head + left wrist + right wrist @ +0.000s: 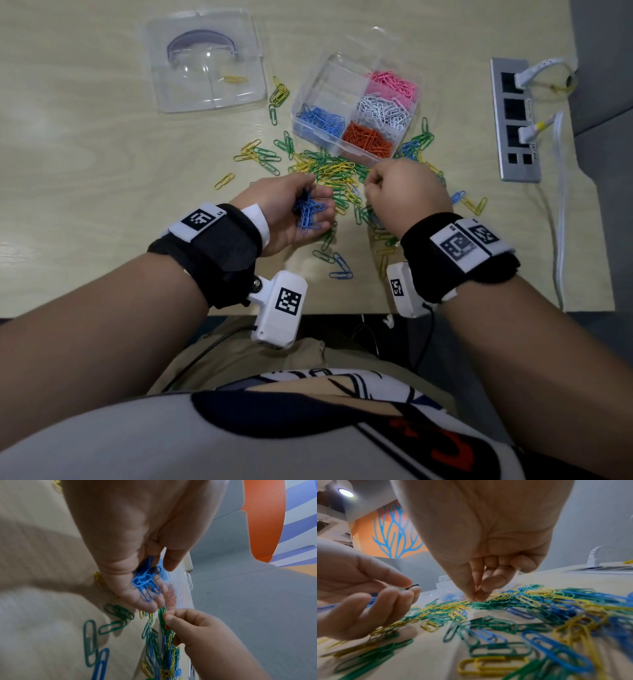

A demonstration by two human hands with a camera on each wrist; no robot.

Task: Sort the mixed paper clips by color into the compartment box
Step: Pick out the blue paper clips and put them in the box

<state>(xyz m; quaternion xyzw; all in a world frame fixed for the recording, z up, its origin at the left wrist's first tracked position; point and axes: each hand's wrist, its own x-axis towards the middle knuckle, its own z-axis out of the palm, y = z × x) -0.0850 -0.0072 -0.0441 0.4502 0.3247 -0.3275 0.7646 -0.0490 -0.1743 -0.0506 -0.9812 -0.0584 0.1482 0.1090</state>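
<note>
A clear compartment box (317, 136) stands at the back of the table, holding pink (394, 84), white (383, 109), blue (322, 118) and orange clips (370, 137); two of its cells look bare. Just in front of the box lies a loose pile of green, yellow and blue clips (335, 171) (513, 615). My left hand (291, 205) is cupped palm-up, fingers curled round a bunch of blue clips (308, 212) (145, 582). My right hand (404, 192) (476, 597) reaches down into the pile, thumb and forefinger pinching at a green clip (161, 615).
The box's clear lid (209, 61) lies at the back left with one yellow clip in it. At the right edge a grey power strip (513, 120) has white cables plugged in. Stray clips are scattered left of the pile and toward the table's near edge (308, 311).
</note>
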